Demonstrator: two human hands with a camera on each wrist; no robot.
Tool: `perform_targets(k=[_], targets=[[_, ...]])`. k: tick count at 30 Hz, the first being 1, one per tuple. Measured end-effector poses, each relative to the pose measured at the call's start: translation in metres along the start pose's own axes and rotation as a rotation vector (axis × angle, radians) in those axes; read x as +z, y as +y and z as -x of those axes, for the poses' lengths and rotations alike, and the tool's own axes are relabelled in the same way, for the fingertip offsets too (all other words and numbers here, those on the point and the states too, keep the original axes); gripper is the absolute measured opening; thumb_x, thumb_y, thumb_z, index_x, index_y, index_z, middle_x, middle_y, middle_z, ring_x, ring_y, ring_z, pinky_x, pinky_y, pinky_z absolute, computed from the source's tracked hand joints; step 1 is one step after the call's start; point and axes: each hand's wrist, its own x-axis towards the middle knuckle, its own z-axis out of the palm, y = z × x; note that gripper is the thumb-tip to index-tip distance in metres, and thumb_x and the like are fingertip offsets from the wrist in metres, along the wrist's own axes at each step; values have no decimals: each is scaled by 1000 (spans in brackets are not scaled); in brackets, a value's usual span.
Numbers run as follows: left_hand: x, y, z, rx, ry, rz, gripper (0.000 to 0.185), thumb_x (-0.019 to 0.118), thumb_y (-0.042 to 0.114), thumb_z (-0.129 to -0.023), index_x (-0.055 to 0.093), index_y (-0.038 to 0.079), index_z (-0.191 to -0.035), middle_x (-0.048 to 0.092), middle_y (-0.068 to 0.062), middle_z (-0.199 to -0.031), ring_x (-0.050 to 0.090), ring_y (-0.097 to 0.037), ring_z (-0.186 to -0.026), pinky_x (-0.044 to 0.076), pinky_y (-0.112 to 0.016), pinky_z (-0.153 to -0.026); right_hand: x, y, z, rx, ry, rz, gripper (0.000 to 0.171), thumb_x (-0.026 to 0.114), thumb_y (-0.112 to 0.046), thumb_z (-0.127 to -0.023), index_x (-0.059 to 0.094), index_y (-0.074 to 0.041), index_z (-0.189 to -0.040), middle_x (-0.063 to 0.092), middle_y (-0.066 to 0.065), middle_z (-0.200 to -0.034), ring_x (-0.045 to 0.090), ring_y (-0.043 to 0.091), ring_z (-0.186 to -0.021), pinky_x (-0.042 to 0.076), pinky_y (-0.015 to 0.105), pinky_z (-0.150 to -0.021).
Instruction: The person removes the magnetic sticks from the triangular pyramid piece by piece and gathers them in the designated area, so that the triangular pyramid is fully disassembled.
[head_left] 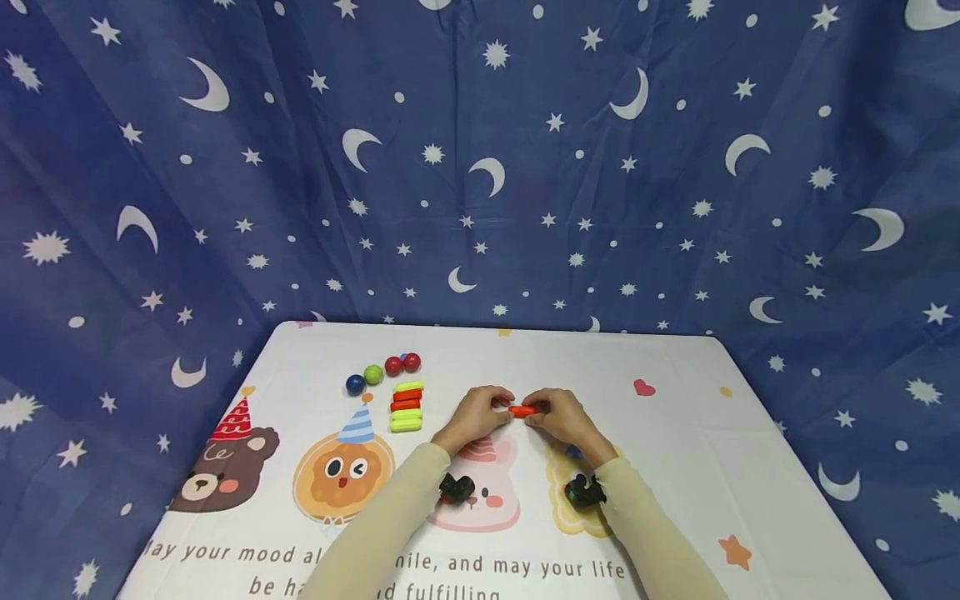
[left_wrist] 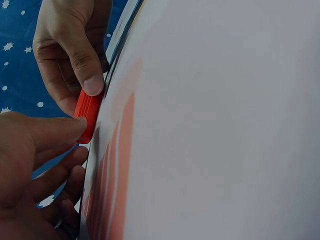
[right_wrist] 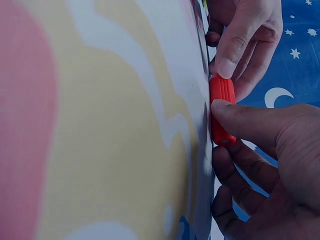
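A short red ridged stick [head_left: 522, 411], which looks like modelling clay, lies between the two hands near the middle of the table. My left hand [head_left: 478, 415] pinches its left end, the thumb on the ridged side in the left wrist view. At the other end my right hand [head_left: 561, 416] pinches it between thumb and fingers, seen close in the right wrist view. The stick [right_wrist: 223, 111] is held lengthwise between the hands, at or just above the tabletop. Parts of it are hidden under the thumbs.
Left of the hands lies a column of yellow and red sticks [head_left: 407, 414]. Behind it sit a blue ball [head_left: 356, 384], a green ball [head_left: 373, 374] and two red balls [head_left: 393, 366]. A printed white cloth [head_left: 675, 467] covers the table; a starry blue curtain [head_left: 525, 167] hangs behind.
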Motion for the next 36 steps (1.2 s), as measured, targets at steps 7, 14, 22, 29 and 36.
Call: perform_targets(k=[7, 14, 22, 29, 36], targets=[[2, 3, -1, 0, -7, -24, 28, 76, 14, -84, 72, 11, -112, 71, -4, -101, 62, -17, -90, 49, -31, -82, -2, 4, 1, -17, 0, -19, 24, 81, -11, -79, 75, -13, -102, 72, 2, -97, 62, 12, -85, 51, 33, -81], [5, 4, -4, 10, -4, -56, 22, 76, 16, -85, 73, 13, -107, 71, -2, -99, 61, -14, -89, 49, -30, -82, -6, 6, 4, -6, 1, -29, 22, 80, -12, -81, 75, -14, -102, 70, 0, -92, 59, 12, -81, 48, 30, -76], [2, 6, -1, 8, 15, 0, 20, 75, 13, -86, 73, 10, -105, 71, -4, -99, 60, -15, -88, 49, -30, -82, -10, 9, 8, -14, 18, -35, 23, 80, -13, -81, 74, -14, -103, 70, 1, -91, 59, 13, -81, 49, 30, -76], [-7, 6, 5, -30, 22, 35, 20, 73, 14, -88, 72, 12, -107, 69, -3, -98, 57, -11, -83, 49, -27, -77, -14, 9, 11, -36, 34, -50, 25, 78, -13, -82, 73, -14, -107, 71, 1, -97, 63, 17, -87, 51, 33, -79], [-21, 6, 13, -41, 44, 46, 20, 74, 16, -88, 72, 15, -108, 69, -2, -103, 60, -13, -87, 51, -27, -77, -18, 5, 14, -61, 42, -29, 25, 77, -15, -84, 73, -15, -109, 72, 0, -102, 64, 17, -92, 52, 36, -81]])
